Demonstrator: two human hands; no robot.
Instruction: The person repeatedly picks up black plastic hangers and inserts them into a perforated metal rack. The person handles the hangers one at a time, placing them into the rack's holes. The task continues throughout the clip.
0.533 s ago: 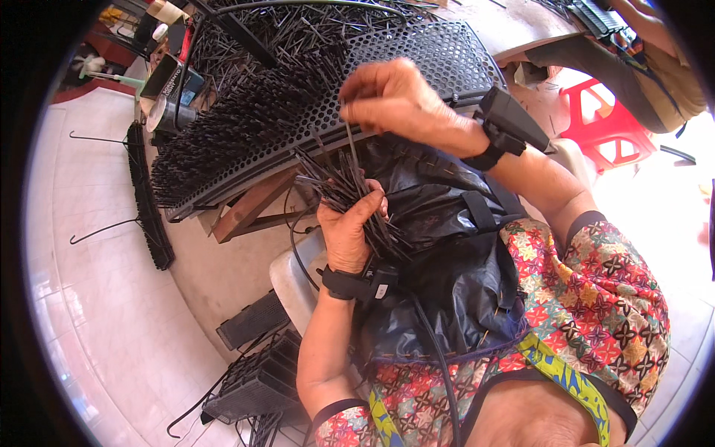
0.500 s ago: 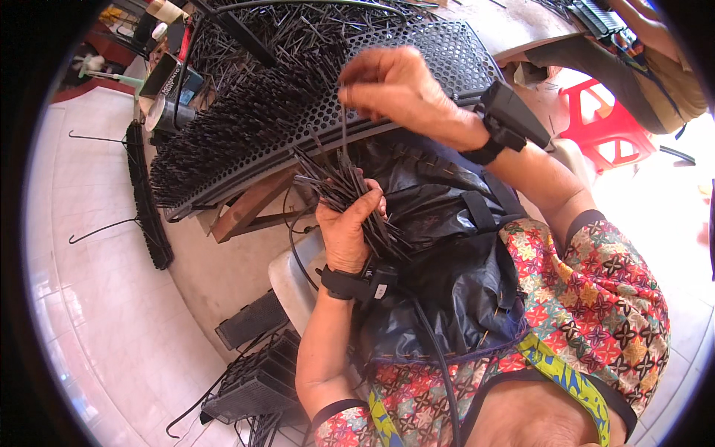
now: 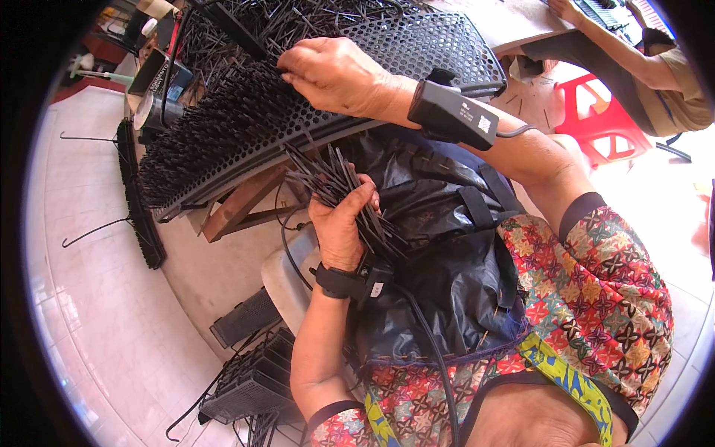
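Observation:
My left hand is closed around a bundle of thin dark sticks, their ends fanning out above and below the fist. Up at the slanted black perforated panel, my right hand has its fingers pinched together beside the dense rows of upright dark sticks. Whatever those fingertips hold is hidden against the dark rows. Sticks fill the panel's left part, while open holes show on its right part.
A heap of loose dark sticks lies behind the panel. At left, a long dark strip with two wire hooks leans at the pale tiled wall. Black racks stand low down. At right are a red plastic stool and another person.
My right hand has moved left and slightly down, from above the open holes to the upright sticks. My left hand keeps its bundle. The other person's arm now reaches over the far table.

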